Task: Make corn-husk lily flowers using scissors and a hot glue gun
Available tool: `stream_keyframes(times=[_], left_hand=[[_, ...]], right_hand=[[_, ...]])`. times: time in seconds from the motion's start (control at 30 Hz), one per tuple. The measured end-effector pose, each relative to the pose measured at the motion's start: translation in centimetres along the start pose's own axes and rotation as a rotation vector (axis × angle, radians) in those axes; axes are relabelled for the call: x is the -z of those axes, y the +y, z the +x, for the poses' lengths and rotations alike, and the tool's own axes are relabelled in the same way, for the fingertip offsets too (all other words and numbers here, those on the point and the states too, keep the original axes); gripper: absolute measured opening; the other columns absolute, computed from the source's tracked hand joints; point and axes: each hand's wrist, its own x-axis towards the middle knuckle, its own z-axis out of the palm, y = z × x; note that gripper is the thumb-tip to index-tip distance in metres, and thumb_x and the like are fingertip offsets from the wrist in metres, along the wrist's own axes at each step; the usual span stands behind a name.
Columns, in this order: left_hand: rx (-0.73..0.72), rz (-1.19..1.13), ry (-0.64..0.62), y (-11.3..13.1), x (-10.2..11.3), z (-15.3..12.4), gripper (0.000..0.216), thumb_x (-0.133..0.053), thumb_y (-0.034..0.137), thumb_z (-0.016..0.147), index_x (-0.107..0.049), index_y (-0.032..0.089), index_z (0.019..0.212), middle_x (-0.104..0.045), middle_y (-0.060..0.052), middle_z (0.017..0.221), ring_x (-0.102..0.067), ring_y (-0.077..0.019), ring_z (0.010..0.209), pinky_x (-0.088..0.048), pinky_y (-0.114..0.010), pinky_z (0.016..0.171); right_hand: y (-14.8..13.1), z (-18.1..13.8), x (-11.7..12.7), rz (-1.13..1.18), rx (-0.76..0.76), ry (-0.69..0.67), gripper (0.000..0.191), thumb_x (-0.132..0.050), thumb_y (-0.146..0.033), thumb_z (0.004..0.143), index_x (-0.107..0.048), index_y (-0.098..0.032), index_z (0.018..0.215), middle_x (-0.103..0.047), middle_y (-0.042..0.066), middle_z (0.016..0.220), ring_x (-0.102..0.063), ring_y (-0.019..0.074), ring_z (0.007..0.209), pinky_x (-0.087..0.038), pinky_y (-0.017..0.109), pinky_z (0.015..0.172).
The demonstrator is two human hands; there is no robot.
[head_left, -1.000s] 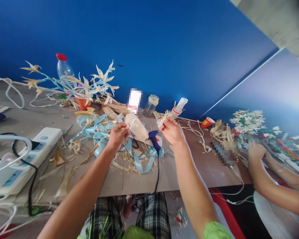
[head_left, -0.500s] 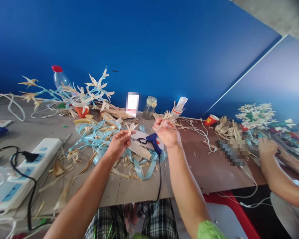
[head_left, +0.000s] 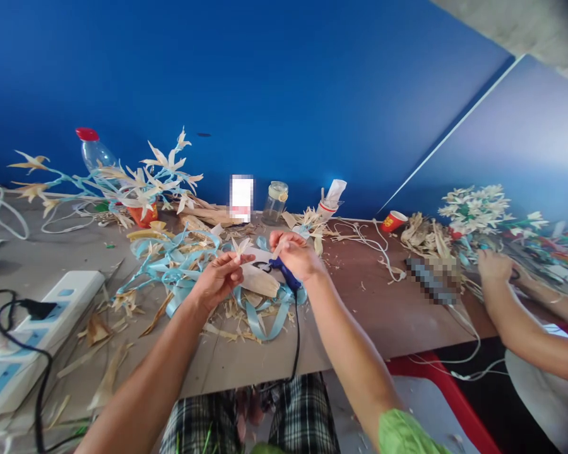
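My left hand (head_left: 221, 276) pinches a small cream flower (head_left: 240, 246) of dried husk by its base, petals pointing up. Just right of it, my right hand (head_left: 299, 255) is closed on a pale husk strip (head_left: 277, 250), held apart from the flower. Below and behind the right hand lies a blue glue gun (head_left: 288, 277), partly hidden by that hand, with its black cord (head_left: 296, 334) trailing off the table's front. Under the hands are a broad husk piece (head_left: 262, 282) and loops of light blue ribbon (head_left: 268, 326).
A white power strip (head_left: 78, 287) with a black plug stands at left. Behind are a branch of husk flowers (head_left: 163, 161), a clear jar (head_left: 275, 205) and a tipped red cup (head_left: 394, 221). At right, a co-worker's hand (head_left: 495, 266) is near a white flower bunch (head_left: 476, 211).
My right hand has come down and left, bringing the husk strip closer to the flower. My left hand still holds the flower. The view has shifted slightly to the right.
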Motion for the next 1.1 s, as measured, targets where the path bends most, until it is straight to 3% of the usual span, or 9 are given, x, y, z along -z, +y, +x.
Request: stream_keyframes(times=[0.13, 0.27, 0.47, 0.57, 0.67, 0.8, 0.93, 1.1], left_hand=[[0.101, -0.033, -0.052, -0.2, 0.1, -0.2, 0.007, -0.066, 0.011, 0.073, -0.059, 0.011, 0.073, -0.067, -0.010, 0.088, -0.037, -0.0001, 0.043, -0.033, -0.016, 0.044], [0.148, -0.061, -0.063, -0.3, 0.1, -0.2, 0.006, -0.067, 0.010, 0.072, -0.061, 0.009, 0.071, -0.065, -0.007, 0.081, -0.037, -0.0004, 0.043, -0.033, -0.016, 0.044], [0.192, -0.047, -0.070, -0.4, -0.5, -0.4, 0.010, -0.070, 0.012, 0.070, -0.064, 0.007, 0.076, -0.057, -0.002, 0.063, -0.037, -0.0007, 0.042, -0.033, -0.016, 0.043], [0.152, -0.022, -0.047, -0.4, -0.7, -0.4, 0.011, -0.071, 0.013, 0.069, -0.062, 0.010, 0.072, -0.062, -0.004, 0.071, -0.041, -0.0014, 0.044, -0.036, -0.017, 0.044], [0.044, 0.049, 0.042, -0.4, -0.7, -0.2, 0.016, -0.074, 0.016, 0.066, -0.059, 0.012, 0.069, -0.066, -0.006, 0.085, -0.046, -0.0023, 0.046, -0.038, -0.018, 0.046], [-0.051, 0.169, 0.117, -0.7, -0.7, 0.0, 0.020, -0.077, 0.021, 0.062, -0.060, 0.012, 0.068, -0.065, -0.002, 0.076, -0.049, -0.0037, 0.045, -0.039, -0.019, 0.047], [-0.077, 0.220, 0.130, -0.5, -1.0, 0.0, 0.021, -0.077, 0.023, 0.062, -0.061, 0.012, 0.068, -0.061, 0.000, 0.063, -0.050, -0.0048, 0.046, -0.038, -0.018, 0.048], [-0.039, 0.074, 0.074, 0.7, -1.1, -0.5, 0.020, -0.076, 0.018, 0.062, -0.057, 0.013, 0.064, -0.060, 0.000, 0.070, -0.049, -0.0044, 0.048, -0.040, -0.019, 0.050]], right_hand=[[3.5, -0.3, -0.7, 0.051, -0.028, -0.005, 0.019, -0.077, -0.035, 0.060, -0.063, -0.022, 0.063, -0.057, 0.002, 0.090, -0.051, 0.0143, 0.082, -0.043, 0.030, 0.073], [3.4, -0.4, -0.8, 0.075, -0.019, -0.012, 0.017, -0.077, -0.033, 0.060, -0.065, -0.023, 0.064, -0.057, 0.001, 0.095, -0.051, 0.0148, 0.089, -0.042, 0.031, 0.080], [3.9, -0.7, -1.6, 0.079, -0.097, 0.031, 0.021, -0.079, -0.032, 0.056, -0.063, -0.021, 0.063, -0.057, 0.002, 0.097, -0.052, 0.0157, 0.087, -0.045, 0.030, 0.072], [4.4, -0.6, -1.8, 0.106, -0.115, 0.095, 0.020, -0.077, -0.031, 0.059, -0.060, -0.020, 0.062, -0.057, 0.000, 0.094, -0.052, 0.0117, 0.075, -0.044, 0.027, 0.066], [4.7, -0.3, -1.7, 0.134, -0.106, 0.234, 0.024, -0.076, -0.033, 0.059, -0.056, -0.019, 0.060, -0.057, -0.002, 0.074, -0.047, 0.0085, 0.062, -0.041, 0.023, 0.061], [4.8, -0.3, -1.6, 0.103, -0.122, 0.376, 0.026, -0.075, -0.033, 0.060, -0.054, -0.019, 0.064, -0.053, -0.005, 0.057, -0.044, 0.0076, 0.053, -0.036, 0.021, 0.052], [4.5, -0.8, -2.3, -0.025, -0.090, 0.424, 0.025, -0.071, -0.037, 0.066, -0.054, -0.019, 0.069, -0.052, -0.006, 0.052, -0.041, 0.0066, 0.046, -0.032, 0.020, 0.047], [3.8, -1.2, -2.9, -0.057, -0.044, 0.432, 0.024, -0.071, -0.036, 0.066, -0.054, -0.019, 0.069, -0.053, -0.006, 0.052, -0.041, 0.0060, 0.046, -0.031, 0.019, 0.046]])
